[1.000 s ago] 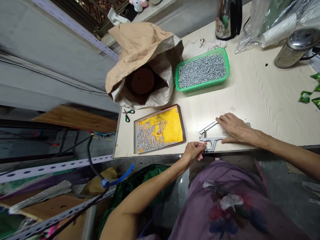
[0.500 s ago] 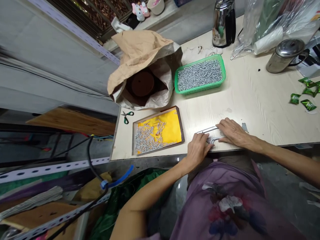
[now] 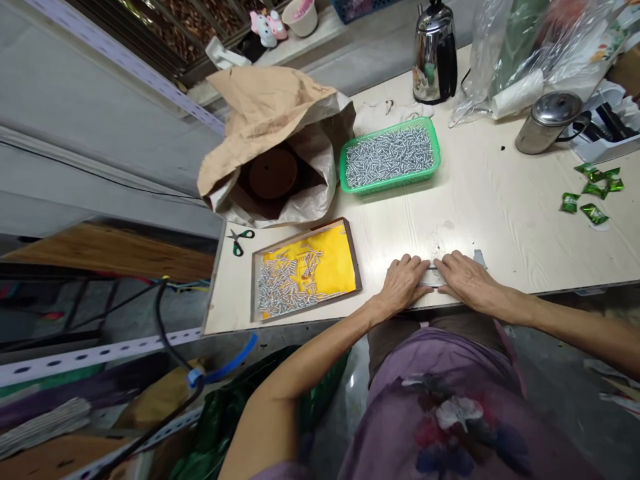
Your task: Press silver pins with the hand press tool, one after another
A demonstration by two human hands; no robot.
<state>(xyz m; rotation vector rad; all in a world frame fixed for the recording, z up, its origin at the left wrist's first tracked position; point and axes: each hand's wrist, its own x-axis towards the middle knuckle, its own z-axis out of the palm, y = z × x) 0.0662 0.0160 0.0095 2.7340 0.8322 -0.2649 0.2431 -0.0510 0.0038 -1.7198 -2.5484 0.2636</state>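
Close to the table's front edge, a small flat greyish plastic bag point(image 3: 429, 278) lies between my two hands, mostly covered by them. My left hand point(image 3: 404, 280) grips its left end, fingers on top and thumb at the near side. At the other end my right hand point(image 3: 463, 277) pinches it the same way. Only a short strip of the bag with a dark line along its far side shows between the fingertips. What is inside it I cannot make out. Left of my left hand is a shallow tray point(image 3: 356, 263) with yellow lining and many loose metal screws point(image 3: 280, 287).
A green basket point(image 3: 390, 185) full of screws stands beyond my hands, beside a big open paper sack point(image 3: 270, 100). Scissors point(image 3: 239, 241) lie at the left. Toward the right are a kettle point(image 3: 434, 57), a lidded metal cup point(image 3: 545, 123) and green wrapped sweets point(image 3: 594, 213).
My hands have come closer together over the bag, so less of it shows. My left hand has turned and lies flatter. The whole view has shifted slightly.
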